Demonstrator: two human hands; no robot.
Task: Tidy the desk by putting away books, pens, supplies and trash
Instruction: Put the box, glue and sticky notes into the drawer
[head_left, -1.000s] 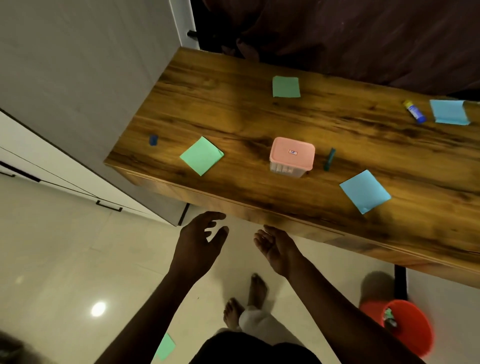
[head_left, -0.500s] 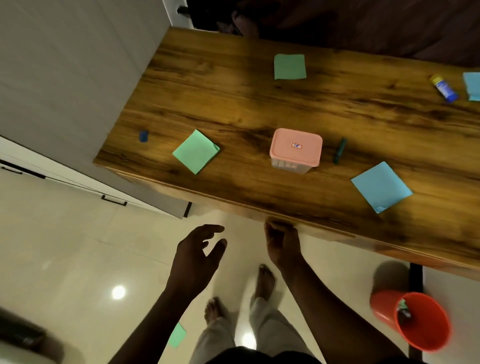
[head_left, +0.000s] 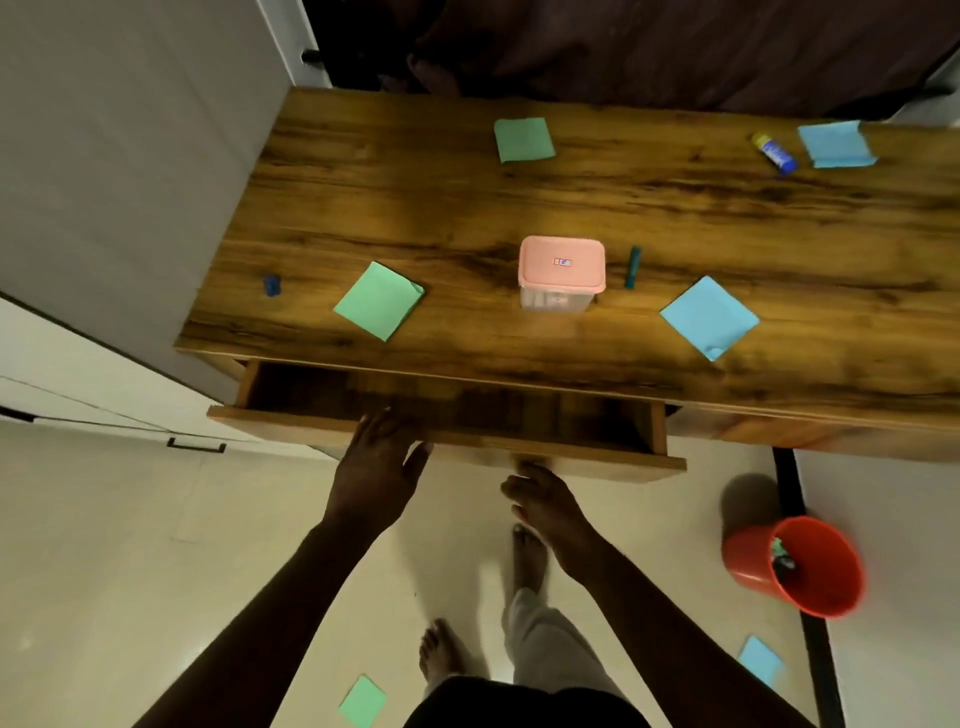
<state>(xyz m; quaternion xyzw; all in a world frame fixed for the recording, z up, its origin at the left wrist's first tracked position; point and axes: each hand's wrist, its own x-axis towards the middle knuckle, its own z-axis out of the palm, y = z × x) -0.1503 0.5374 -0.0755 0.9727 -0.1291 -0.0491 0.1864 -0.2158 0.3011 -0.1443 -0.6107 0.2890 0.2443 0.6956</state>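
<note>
The drawer (head_left: 447, 410) stands open under the counter's (head_left: 571, 197) front edge, the left hand (head_left: 376, 467) open-fingered on its front, the right hand (head_left: 545, 506) loose below, and the nearest green paper (head_left: 378, 300) lies straight beyond the left hand.

Wooden desk (head_left: 675, 208) carries paper squares, a pink-lidded box (head_left: 562, 270), glue stick (head_left: 775, 152) and marker (head_left: 632, 266)

A grey wall panel (head_left: 130, 156) rises far left of the hands. White cabinet doors (head_left: 78, 395) with a black handle (head_left: 196, 445) lie left. Cream floor tiles (head_left: 104, 571) spread beneath. Dark fabric (head_left: 623, 47) hangs beyond.
</note>
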